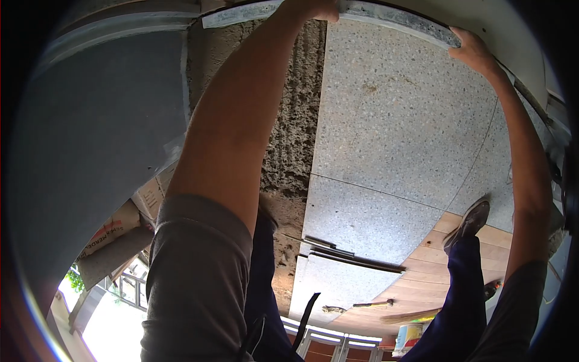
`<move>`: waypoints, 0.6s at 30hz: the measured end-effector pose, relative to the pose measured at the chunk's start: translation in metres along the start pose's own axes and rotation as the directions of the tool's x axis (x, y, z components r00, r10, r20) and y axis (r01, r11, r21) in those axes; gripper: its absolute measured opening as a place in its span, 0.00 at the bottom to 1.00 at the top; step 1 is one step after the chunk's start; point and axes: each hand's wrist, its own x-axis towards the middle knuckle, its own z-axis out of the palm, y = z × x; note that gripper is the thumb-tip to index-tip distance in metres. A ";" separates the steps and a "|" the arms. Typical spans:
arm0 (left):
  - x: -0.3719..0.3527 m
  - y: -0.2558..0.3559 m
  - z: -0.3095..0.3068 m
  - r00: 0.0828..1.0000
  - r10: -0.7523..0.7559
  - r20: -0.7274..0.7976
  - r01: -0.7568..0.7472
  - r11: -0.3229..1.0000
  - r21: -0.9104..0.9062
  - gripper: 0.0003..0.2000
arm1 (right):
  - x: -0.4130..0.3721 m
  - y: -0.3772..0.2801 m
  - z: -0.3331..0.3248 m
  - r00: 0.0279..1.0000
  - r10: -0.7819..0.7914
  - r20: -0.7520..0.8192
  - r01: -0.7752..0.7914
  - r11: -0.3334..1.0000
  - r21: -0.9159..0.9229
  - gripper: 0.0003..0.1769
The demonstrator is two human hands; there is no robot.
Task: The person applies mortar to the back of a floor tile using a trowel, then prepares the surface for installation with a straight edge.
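We find the long grey speckled stone slab [392, 18] at 12 o'clock, seen edge-on along the top of the view and raised above the ground. The left hand [307, 8] is closed over its edge near the middle, though the frame cuts part of it off. The right hand [476, 51] at 1 o'clock has its fingers curled over the same edge. We judge that the wide spacing of the hands spreads the load and keeps the piece level. Directly under the slab, towards the centre, lies a rough ridged grey mortar bed [289, 120], bare and open beside the laid speckled grey floor slabs [392, 120]. Holding the piece by its edge keeps the fingers off the bed. At 4 o'clock a worn grey shoe [473, 220] stands at the join with the brown wood-toned floor tiles [446, 253], a wide stance that suits a deep bend. At 5 o'clock we note a long dark metal straightedge [329, 246] lying across spare pale slabs [338, 280], with a straw broom [410, 315] further out. At 8 o'clock is a printed paper sack [114, 229].
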 end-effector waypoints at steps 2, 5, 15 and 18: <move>-0.001 -0.001 0.002 0.997 0.040 -0.065 -0.039 0.999 0.007 0.15 | 0.000 -0.001 -0.002 0.999 0.040 0.034 -0.040 0.999 -0.001 0.38; -0.001 -0.003 0.001 0.999 0.009 -0.040 -0.010 1.000 -0.014 0.16 | 0.000 -0.001 -0.002 0.998 0.049 0.043 -0.049 0.999 0.009 0.38; -0.012 0.002 -0.003 0.991 0.028 0.134 -0.038 0.997 0.069 0.16 | -0.010 0.000 0.013 0.999 -0.021 -0.032 0.020 0.999 -0.025 0.38; -0.018 0.008 -0.007 0.970 -0.043 0.239 0.043 0.999 0.003 0.17 | -0.013 0.005 0.020 0.997 -0.047 -0.062 0.044 0.998 -0.046 0.38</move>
